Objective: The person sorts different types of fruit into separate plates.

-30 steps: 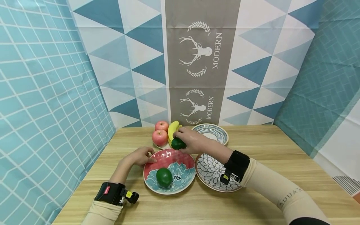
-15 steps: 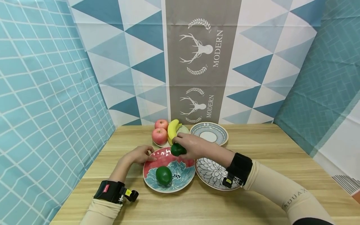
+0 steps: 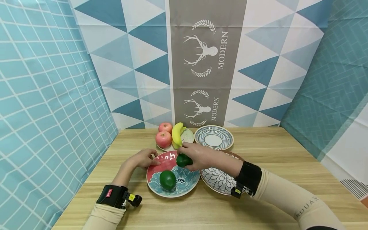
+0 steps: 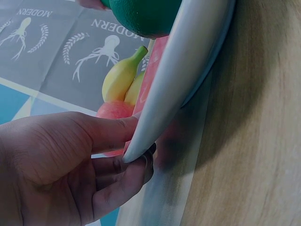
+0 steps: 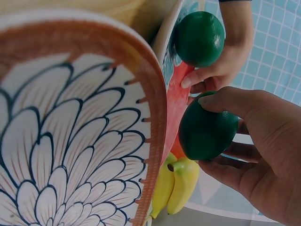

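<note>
My left hand (image 3: pixel 143 158) pinches the left rim of a red and blue flower-patterned plate (image 3: pixel 155 188), thumb on top and curled fingers underneath, as the left wrist view shows. One dark green lime (image 3: pixel 168 180) lies on that plate. Over the plate's far right part, my right hand (image 3: pixel 198 156) holds a second lime (image 5: pixel 209 127) between thumb and fingers. From the head view I cannot tell whether this lime touches the plate. Beneath my right forearm sits a brown-rimmed plate with a petal pattern (image 3: pixel 218 180), partly hidden.
Behind the flower plate, a small pale plate (image 3: pixel 188 135) bears two apples (image 3: pixel 163 139) and bananas (image 3: pixel 177 133). A blue-lined white plate (image 3: pixel 213 139) stands to its right at the back. All rest on a wooden table (image 3: pixel 276 166) before a patterned backdrop.
My right hand has moved toward me and slightly right with the lime, from near the bananas to over the flower plate. My left hand keeps its place on the rim.
</note>
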Demonstrator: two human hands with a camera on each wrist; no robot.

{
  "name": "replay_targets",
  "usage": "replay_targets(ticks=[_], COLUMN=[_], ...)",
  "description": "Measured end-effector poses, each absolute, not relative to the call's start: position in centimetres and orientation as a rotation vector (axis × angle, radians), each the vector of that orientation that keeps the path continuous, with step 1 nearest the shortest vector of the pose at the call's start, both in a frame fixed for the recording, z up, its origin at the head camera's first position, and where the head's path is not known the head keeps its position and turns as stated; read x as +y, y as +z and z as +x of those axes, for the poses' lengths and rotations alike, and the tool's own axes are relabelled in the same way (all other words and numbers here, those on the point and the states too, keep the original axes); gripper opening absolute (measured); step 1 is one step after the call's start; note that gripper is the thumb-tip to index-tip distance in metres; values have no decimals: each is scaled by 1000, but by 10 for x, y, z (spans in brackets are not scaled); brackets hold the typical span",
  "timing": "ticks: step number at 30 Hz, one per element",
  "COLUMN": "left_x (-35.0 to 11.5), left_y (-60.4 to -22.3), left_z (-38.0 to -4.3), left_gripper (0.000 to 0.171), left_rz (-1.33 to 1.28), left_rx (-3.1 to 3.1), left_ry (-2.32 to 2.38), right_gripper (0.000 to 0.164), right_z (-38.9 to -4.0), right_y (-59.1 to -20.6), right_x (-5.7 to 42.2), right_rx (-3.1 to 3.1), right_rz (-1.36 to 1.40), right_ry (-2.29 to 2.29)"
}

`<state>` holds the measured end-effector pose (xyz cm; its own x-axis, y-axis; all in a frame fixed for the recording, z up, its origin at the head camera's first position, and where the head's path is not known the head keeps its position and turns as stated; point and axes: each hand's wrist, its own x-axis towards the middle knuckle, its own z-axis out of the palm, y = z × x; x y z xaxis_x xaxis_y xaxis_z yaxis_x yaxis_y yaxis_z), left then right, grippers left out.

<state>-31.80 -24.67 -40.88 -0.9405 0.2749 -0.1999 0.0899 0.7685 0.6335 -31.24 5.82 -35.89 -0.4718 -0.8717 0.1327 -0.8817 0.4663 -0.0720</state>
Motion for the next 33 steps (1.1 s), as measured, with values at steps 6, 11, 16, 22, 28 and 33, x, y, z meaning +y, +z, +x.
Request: replay_targets(ticks=[6, 11, 16, 22, 28, 33], left_x=[-248, -248, -247, -247, -247, -246], left_y=[-408, -409, -409, -408, -408, -407], left_z=[-319, -318, -316, -316, -315, -315], left_gripper=[18, 18, 19, 19, 19, 19], left_rz=[275, 276, 273, 270, 256, 269], left_rx=[2690, 2695, 2698, 2698, 2687, 2693], left_ry=[933, 930, 922, 917, 932, 937], right_gripper=[62, 62, 61, 62, 63, 63], right_z=[-304, -297, -292, -287, -286, -284], right_y=[-360, -363, -369, -370, -375, -377], right_x=[58, 56, 53, 52, 51, 53], right_rx=[-2641, -2678, -2663, -2641, -2637, -2634], right_rz=[1606, 1625, 1673, 1695, 1716, 1727], right_ry=[203, 179, 145, 85, 61, 73])
